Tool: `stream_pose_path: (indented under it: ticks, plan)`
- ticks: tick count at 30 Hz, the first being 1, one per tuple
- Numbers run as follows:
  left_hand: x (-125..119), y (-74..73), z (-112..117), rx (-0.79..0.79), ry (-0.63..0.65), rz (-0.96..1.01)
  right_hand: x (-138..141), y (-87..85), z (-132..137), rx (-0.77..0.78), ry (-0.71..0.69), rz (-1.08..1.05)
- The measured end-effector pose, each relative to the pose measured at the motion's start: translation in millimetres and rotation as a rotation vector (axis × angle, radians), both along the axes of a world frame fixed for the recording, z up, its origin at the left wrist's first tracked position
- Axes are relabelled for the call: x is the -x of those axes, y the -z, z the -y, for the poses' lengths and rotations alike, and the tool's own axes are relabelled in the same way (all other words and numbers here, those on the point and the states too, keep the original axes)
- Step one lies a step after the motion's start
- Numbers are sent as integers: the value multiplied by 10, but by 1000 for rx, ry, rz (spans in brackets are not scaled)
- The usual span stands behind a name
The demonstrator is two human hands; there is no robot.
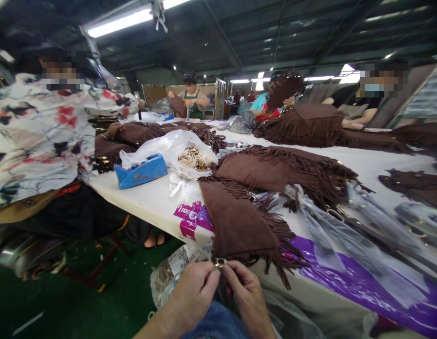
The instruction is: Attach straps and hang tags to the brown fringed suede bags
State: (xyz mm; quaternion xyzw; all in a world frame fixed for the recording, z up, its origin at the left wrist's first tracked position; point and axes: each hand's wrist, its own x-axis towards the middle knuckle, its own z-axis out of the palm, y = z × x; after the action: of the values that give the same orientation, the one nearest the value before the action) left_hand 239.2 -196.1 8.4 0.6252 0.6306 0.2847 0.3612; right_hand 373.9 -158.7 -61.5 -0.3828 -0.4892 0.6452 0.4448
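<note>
Two-handed, pinches a small gold-coloured metal fitting [219, 262] at the near tip of a dark-brown, flat, fringed, suede-like bag [241, 221]. Grips with thumb and forefinger of the left hand [193, 288] on the fitting's left side, and likewise with the right hand [245, 288] on its right side. Has the fingers of both hands drawn together tightly at the tips. Cannot tell the fitting's exact shape, or which part sits in each pinch.

Has the fringed bag lying plain face up on a long white table [144, 202], near tip at the edge, fringe fanned along the right side. Has, just beyond the fringed bag, overlapping dark-brown fringed pieces [253, 167], and farther off to its right, a taller brown stack [310, 125]. Has, beyond and left of the fringed bag, a scuffed blue tape dispenser [142, 172] beside a translucent white plastic bag [162, 146] with a bundle of thin cream strands [192, 158]. Has, to the fringed bag's right, a shiny purple plastic sheet [362, 282] partly under clear plastic sleeves [317, 226].

Faces co-workers around the table, including a person in a white floral shirt [45, 127], left of the fringed bag.
</note>
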Motion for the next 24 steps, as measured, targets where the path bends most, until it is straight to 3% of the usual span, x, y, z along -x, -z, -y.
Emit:
stream_pose_path:
  ticks: [6,9,16,24]
  plan:
    - [26,76,28,41,-33,101,-38,64,58,101,-23,-16]
    - [37,125,35,38,-55,158,-84,108,85,33,15,28]
    - [51,209,6,16,-44,355,-243,-33,82,-455,92,349]
    - [-51,272,-4,147,-197,913,-351,-185,30,-1054,181,714]
